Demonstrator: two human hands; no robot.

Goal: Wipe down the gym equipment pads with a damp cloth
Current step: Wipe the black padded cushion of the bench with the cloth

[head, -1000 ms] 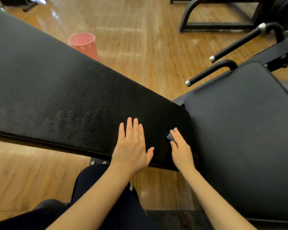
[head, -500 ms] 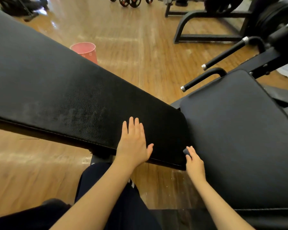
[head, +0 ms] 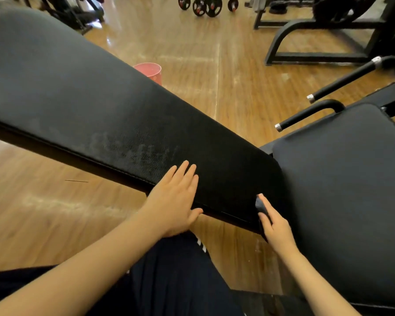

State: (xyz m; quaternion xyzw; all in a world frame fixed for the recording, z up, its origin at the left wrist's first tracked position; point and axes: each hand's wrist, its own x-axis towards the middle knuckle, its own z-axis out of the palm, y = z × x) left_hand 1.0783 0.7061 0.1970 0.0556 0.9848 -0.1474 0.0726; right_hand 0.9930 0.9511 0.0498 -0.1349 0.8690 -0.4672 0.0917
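A long black back pad (head: pixel 105 106) slopes from the upper left down to the middle, with a dull smeared patch near its lower part. A second black seat pad (head: pixel 347 179) fills the right side. My left hand (head: pixel 176 199) rests flat on the long pad's near edge, fingers straight, thumb under the rim. My right hand (head: pixel 275 226) holds a small dark grey cloth (head: pixel 261 207) against the lower corner of the long pad, beside the gap between the two pads. Most of the cloth is hidden under my fingers.
A pink bucket (head: pixel 149 71) stands on the wooden floor behind the long pad. Two black handle bars with silver ends (head: pixel 306 114) stick out at the right. A black machine frame (head: pixel 306 42) and weight plates (head: pixel 205 5) stand at the back. My dark trouser leg (head: pixel 169 277) is below.
My right hand with the cloth has slid down from the pad's top surface to its lower corner edge. My left hand has stayed flat on the pad. The view has tilted up.
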